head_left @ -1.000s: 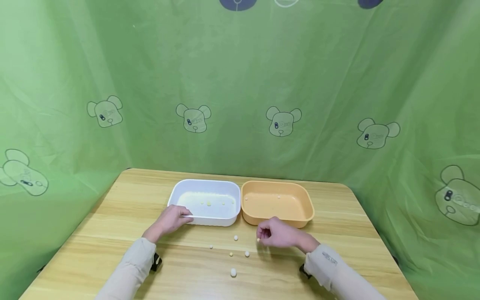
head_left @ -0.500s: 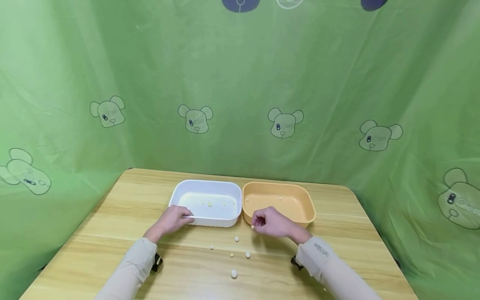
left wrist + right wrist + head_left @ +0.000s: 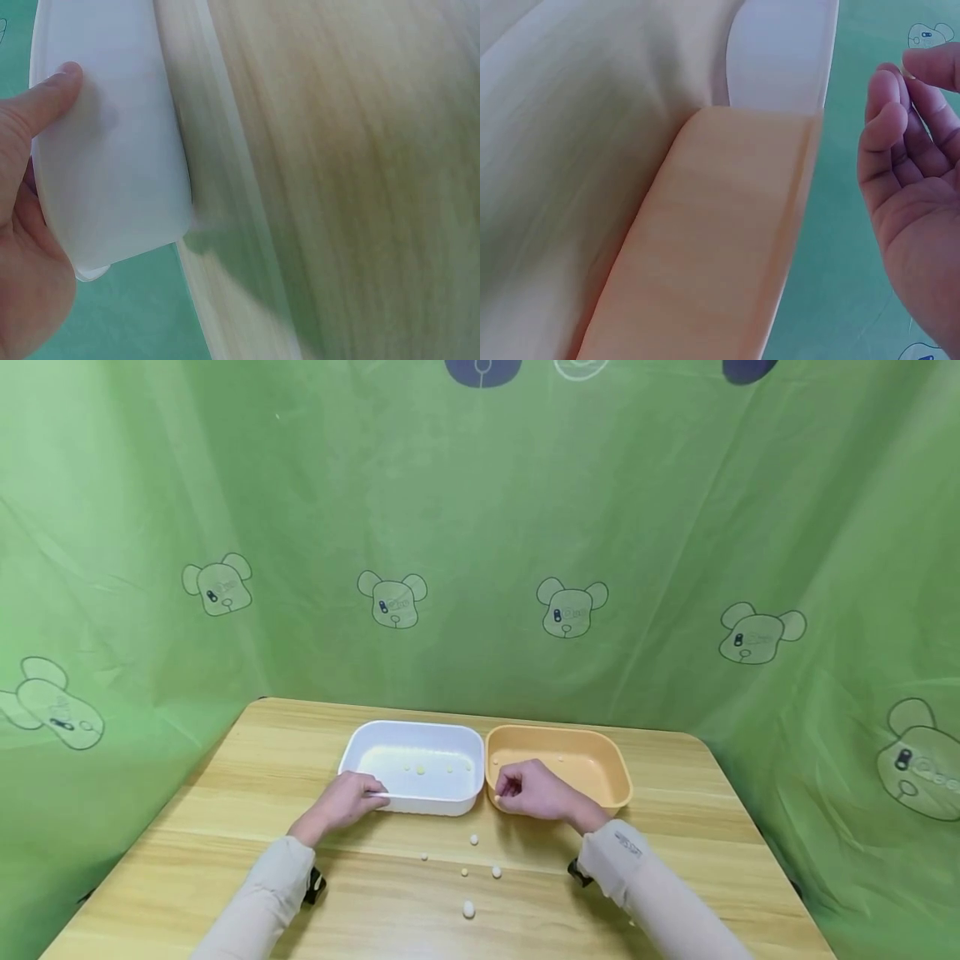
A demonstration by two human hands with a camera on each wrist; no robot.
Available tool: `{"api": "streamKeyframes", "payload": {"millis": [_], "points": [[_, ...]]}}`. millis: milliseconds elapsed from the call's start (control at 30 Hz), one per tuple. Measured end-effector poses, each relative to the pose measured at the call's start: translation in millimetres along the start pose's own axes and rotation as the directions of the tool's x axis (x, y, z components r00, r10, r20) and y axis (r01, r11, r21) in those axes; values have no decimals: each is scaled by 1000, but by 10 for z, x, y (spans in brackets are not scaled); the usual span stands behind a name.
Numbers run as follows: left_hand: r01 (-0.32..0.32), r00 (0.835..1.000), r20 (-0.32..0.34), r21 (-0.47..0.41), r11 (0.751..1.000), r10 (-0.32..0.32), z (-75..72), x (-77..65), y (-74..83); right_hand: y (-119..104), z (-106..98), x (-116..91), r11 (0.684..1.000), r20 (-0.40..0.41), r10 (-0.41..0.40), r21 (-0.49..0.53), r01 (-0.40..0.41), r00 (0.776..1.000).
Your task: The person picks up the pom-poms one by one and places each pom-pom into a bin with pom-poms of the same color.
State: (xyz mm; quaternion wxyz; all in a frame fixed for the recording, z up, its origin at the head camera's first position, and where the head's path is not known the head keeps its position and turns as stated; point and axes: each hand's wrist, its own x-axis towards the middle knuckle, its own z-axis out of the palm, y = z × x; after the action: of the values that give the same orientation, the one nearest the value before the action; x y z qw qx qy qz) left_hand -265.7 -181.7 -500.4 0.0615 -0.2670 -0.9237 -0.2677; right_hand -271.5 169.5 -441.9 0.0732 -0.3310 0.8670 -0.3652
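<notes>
The left hand (image 3: 345,799) has fingers clamped on a white rectangular plastic tub (image 3: 435,807). Over an orange rounded plastic tub (image 3: 596,768), the right hand (image 3: 536,788) pinches a tiny yellowish ball (image 3: 497,799).

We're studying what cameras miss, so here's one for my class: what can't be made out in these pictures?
Head: part of the orange tray, behind the right hand.
Head: the exact shape of the pinched piece, too small.
Left wrist: the inside of the white tray, hidden by its outer wall.
Right wrist: part of the right hand, cut off by the right edge.
</notes>
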Motion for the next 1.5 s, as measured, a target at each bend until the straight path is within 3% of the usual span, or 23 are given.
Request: {"api": "streamKeyframes", "payload": {"millis": [467,1500], "points": [[-9,1000,-12,13,1000,9,-17,4,3,-34,40,266,992,-69,65,114,-56,996],[-6,1000,-4,8,1000,6,-13,-4,4,54,138,682,977,-139,206,87,-195,969]]}}
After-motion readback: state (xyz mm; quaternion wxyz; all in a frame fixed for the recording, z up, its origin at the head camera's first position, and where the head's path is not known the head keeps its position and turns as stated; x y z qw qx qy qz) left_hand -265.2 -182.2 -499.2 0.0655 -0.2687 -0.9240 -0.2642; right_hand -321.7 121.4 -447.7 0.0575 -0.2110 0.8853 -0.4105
